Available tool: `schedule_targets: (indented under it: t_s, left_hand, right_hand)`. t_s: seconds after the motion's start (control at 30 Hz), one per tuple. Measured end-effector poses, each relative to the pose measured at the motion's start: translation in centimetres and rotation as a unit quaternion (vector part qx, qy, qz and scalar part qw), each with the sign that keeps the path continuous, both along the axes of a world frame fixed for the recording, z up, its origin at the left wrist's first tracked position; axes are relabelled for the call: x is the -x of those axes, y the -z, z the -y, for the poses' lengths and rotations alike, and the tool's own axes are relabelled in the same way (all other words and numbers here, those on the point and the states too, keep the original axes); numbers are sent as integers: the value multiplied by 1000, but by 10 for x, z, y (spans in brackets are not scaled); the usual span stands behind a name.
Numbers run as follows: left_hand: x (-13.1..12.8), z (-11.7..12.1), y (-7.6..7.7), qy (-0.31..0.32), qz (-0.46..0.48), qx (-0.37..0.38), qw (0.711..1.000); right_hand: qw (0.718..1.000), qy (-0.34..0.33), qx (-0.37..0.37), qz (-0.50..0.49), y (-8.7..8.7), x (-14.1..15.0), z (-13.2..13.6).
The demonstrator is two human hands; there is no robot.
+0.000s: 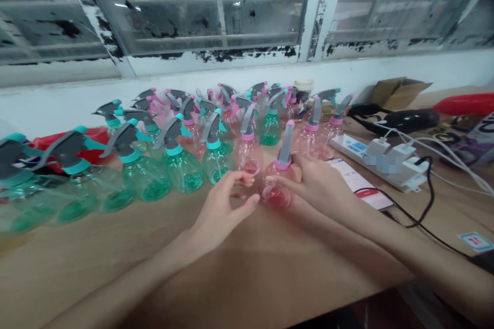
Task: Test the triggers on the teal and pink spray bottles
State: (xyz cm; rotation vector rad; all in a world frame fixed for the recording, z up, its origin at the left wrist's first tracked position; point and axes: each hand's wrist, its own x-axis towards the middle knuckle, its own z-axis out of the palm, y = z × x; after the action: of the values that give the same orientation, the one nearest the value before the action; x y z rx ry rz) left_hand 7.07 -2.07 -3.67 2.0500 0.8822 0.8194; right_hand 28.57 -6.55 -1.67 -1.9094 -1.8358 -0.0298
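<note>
Right hand point(322, 185) holds 1 pink bottle point(275, 197).

A capital C shows on the purple-and-white package point(477, 142), while print on the phone point(357, 182) and sticker point(476, 241) is too blurred to read.

Phone point(349, 177) nr power strip point(358, 156) w/ white plugs point(377, 147), R side of tabletop point(247, 280); cardboard box point(399, 95) far R; windows point(173, 15) far side.

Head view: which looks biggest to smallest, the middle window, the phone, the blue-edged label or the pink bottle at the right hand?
1. Middle window
2. Phone and pink bottle: too close to rank, since the right hand partly covers the bottle
3. Blue-edged label
</note>
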Motion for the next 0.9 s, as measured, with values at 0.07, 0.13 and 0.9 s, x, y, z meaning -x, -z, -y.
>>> schedule_targets:
  t_s: [0.07,0.13,0.9]
  left_hand:
    - [-8,0,-9,9,7,-27,1000]
    - [-15,0,-18,16,0,-37,999]
    - [39,9,-30,-14,58,-23,998]
  right_hand:
    - [999,-47,-7,-11,1,11,10]
    - [996,-87,-7,-24,1,23,19]
    - [948,-299,-104,-29,35,88,0]
